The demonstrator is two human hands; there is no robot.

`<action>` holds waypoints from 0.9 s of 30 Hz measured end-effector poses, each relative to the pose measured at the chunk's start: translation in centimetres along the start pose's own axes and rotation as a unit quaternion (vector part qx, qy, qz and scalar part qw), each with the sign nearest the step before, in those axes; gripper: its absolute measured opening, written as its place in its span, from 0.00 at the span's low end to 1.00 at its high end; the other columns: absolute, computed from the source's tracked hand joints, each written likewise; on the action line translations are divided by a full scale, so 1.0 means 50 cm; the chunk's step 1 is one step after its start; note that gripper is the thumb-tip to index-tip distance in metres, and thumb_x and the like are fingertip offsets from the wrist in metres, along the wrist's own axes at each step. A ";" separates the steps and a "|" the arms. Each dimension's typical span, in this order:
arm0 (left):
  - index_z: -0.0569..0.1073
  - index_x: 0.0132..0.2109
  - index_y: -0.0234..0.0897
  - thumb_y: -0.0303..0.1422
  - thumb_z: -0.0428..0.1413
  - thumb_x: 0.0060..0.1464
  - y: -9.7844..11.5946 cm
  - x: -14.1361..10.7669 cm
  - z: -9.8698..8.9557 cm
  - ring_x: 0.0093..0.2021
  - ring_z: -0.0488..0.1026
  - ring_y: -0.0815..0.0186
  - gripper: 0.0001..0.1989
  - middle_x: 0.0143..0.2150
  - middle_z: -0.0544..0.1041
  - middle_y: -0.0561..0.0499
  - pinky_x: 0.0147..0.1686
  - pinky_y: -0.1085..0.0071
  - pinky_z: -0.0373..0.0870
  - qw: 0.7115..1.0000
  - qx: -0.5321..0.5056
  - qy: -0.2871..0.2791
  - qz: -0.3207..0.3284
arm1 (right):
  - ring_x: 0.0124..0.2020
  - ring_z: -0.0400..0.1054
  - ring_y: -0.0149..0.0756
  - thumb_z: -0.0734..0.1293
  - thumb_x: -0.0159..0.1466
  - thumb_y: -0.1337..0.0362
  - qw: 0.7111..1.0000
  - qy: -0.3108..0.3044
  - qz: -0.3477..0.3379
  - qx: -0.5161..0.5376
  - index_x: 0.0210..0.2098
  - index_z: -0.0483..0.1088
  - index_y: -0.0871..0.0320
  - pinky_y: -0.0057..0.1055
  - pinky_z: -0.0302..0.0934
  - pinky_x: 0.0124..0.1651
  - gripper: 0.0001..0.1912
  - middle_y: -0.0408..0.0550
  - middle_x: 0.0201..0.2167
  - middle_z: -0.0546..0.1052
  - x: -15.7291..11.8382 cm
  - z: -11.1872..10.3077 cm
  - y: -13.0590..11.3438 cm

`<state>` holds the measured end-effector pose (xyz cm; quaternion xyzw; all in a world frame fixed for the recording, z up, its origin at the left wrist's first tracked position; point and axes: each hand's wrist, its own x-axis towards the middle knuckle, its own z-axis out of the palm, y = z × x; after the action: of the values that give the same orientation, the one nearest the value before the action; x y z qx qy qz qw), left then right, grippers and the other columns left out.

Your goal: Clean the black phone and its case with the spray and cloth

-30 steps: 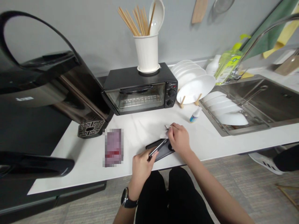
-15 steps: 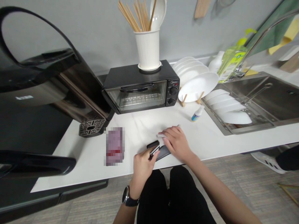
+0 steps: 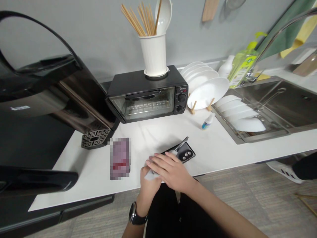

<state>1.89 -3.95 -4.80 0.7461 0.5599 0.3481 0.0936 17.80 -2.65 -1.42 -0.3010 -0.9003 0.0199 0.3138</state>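
Note:
A black phone [image 3: 188,154] lies back up on the white counter, its camera lenses showing at the right end. A thin grey strip [image 3: 182,144] sticks up over it beside the lenses; I cannot tell what it is. My right hand [image 3: 170,170] presses a thin white wipe [image 3: 151,176] against the phone's left part, fingers together. My left hand [image 3: 149,183], with a watch on the wrist, holds the phone's near left end; the right hand and the wipe partly cover its fingers. A small white spray bottle [image 3: 207,122] with a blue label stands beyond the phone.
A blurred-out purple item [image 3: 120,158] lies left on the counter [image 3: 96,175]. Behind stand a toaster oven [image 3: 147,99] bearing a white cup [image 3: 154,54] of chopsticks, and racked plates [image 3: 209,92]. A black drink machine [image 3: 94,109] is left; the sink [image 3: 277,102] is right.
My right hand has slid left along the phone with the wipe, up to my left hand, uncovering the camera end. The view has shifted slightly.

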 end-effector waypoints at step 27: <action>0.82 0.53 0.43 0.35 0.59 0.69 0.022 0.018 -0.016 0.41 0.86 0.61 0.11 0.45 0.87 0.50 0.42 0.70 0.79 0.997 -0.070 -0.033 0.008 | 0.41 0.71 0.45 0.56 0.75 0.65 0.966 0.065 0.234 -0.093 0.35 0.76 0.58 0.48 0.60 0.61 0.19 0.52 0.34 0.80 0.011 -0.066 0.147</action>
<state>2.34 -3.74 -3.25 0.7532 0.5245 0.3628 0.1610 23.27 3.17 -0.14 -0.5321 -0.7802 -0.0103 0.3286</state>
